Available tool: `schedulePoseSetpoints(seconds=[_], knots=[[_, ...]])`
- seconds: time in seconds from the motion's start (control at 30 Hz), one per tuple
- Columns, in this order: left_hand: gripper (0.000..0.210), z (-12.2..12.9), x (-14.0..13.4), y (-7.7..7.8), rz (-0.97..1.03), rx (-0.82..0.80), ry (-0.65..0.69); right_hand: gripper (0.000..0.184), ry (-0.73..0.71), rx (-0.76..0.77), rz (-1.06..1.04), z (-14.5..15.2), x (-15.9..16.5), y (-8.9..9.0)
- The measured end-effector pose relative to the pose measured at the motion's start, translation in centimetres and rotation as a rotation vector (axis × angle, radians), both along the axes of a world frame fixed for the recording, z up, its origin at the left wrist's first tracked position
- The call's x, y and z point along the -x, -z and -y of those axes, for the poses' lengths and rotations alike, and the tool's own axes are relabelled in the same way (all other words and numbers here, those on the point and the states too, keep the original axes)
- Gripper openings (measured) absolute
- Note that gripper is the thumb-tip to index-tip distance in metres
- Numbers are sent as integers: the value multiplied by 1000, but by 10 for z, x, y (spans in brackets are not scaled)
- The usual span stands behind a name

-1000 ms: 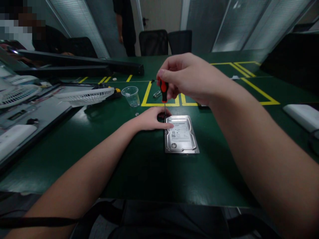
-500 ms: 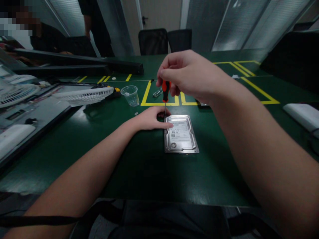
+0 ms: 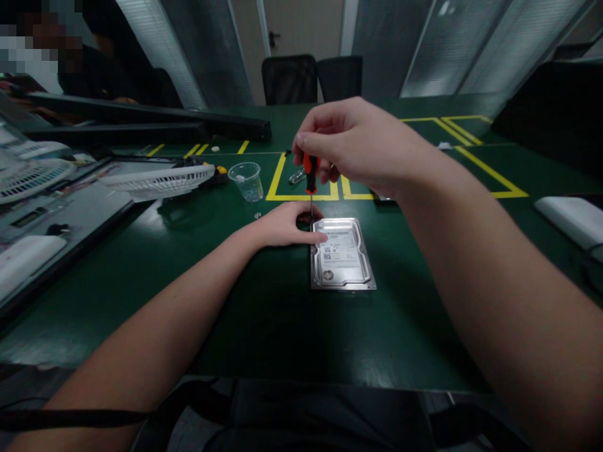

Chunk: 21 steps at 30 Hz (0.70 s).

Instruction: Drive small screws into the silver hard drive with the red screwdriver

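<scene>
While the silver, rectangular metal hard drive (image 3: 346, 262) lies flat on the green worktop (image 3: 264, 333), the right hand (image 3: 348, 139), pinching a red-and-black screwdriver (image 3: 311, 181), has shifted slightly leftward, suggesting turning; the left hand's (image 3: 289, 225) grip is partly hidden, indeterminable.

Bare forearms (image 3: 202, 289), slim bare fingers (image 3: 315, 238), dark lap clothing (image 3: 325, 417)

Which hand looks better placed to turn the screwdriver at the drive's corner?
Right, most likely: the right hand grips the screwdriver by its handle, shaft pointing down by the far left corner of the hard drive. The left hand seems better suited to steadying, its thumb on the drive's top.
</scene>
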<state>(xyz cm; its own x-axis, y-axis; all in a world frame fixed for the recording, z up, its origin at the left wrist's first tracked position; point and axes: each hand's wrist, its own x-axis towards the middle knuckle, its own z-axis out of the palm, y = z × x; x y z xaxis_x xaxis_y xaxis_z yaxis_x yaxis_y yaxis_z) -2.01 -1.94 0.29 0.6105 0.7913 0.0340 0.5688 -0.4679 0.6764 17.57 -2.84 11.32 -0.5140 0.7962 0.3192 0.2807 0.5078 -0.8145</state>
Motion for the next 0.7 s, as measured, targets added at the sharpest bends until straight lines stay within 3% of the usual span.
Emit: schedulePoseSetpoints(seconds=[0.37, 0.7], knots=[[63, -1, 0, 1, -17, -7, -3, 21, 17, -3, 11, -1, 1, 1], [63, 0, 0, 0, -18, -7, -8, 18, 38, 88, -70, -5, 3, 3]])
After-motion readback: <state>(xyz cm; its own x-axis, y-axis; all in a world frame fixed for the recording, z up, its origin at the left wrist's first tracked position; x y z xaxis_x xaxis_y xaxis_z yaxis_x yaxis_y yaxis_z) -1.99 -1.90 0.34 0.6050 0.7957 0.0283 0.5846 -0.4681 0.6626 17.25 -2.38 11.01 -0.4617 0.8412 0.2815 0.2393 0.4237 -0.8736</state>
